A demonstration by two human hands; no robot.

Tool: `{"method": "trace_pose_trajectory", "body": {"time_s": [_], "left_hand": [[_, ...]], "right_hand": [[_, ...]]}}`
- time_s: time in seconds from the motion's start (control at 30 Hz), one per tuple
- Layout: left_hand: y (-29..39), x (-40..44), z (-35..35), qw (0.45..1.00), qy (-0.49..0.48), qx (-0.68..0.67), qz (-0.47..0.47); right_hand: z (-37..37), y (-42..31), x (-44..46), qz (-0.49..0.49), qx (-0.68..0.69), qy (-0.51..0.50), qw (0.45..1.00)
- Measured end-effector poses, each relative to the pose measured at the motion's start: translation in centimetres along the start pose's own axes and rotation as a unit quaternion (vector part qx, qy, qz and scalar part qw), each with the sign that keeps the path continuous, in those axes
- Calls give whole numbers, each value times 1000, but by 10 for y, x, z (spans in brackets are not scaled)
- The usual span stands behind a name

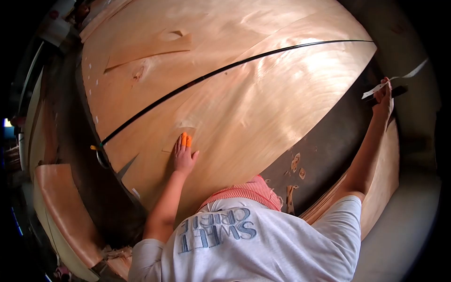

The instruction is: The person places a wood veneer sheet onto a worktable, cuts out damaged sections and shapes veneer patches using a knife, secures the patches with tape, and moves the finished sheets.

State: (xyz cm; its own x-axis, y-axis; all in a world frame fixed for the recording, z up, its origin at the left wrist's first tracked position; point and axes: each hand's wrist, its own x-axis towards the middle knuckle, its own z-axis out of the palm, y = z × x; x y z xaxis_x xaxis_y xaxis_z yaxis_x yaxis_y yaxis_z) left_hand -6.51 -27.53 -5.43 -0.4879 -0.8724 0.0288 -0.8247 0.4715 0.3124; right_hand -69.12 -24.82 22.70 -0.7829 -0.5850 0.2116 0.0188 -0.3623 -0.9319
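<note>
My left hand (184,157) lies flat with its fingers stretched out on a large sheet of pale wood veneer (235,113). Two of its fingers wear orange finger covers (186,140). Under the fingertips is a small thin patch of veneer (170,143), partly hidden by the hand. Out to the right, beyond the sheet's edge, my right hand (384,101) is closed on a white strip of tape (371,92), whose loose end trails up and right. A dark flat object (399,91) is at the same hand; whether it is gripped I cannot tell.
A long black strip (225,68) crosses the sheet, with a yellow end piece (95,147) at left. A loose veneer piece (150,52) lies farther back. Scraps (296,162) lie on the dark surface. Stacked veneer (383,174) stands at right, another sheet (66,202) at left.
</note>
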Motion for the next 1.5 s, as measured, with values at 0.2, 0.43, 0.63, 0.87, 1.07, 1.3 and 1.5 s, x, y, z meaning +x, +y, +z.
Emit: {"method": "trace_pose_trajectory", "body": {"time_s": [0.2,0.43,0.63,0.87,1.07,1.3,1.5], "left_hand": [[1,-1,-1,1000,-12,7,-9],[5,3,-2,1000,-9,9,-11],[2,1,0,1000,5,0,-13],[1,-3,3,999,22,-8,-30],[2,-5,8,999,25,-12,-38],[4,-1,15,999,26,-19,-29],[4,2,13,998,35,-45,-29]], "right_hand": [[7,12,9,-10,-32,51,998],[-170,175,109,171,56,168,969],[-13,189,-45,167,-208,96,959],[49,169,-157,37,-373,-185,908],[90,111,-200,112,-332,-357,866],[154,151,-277,401,-310,-432,746],[210,236,-336,354,-235,-567,706]]}}
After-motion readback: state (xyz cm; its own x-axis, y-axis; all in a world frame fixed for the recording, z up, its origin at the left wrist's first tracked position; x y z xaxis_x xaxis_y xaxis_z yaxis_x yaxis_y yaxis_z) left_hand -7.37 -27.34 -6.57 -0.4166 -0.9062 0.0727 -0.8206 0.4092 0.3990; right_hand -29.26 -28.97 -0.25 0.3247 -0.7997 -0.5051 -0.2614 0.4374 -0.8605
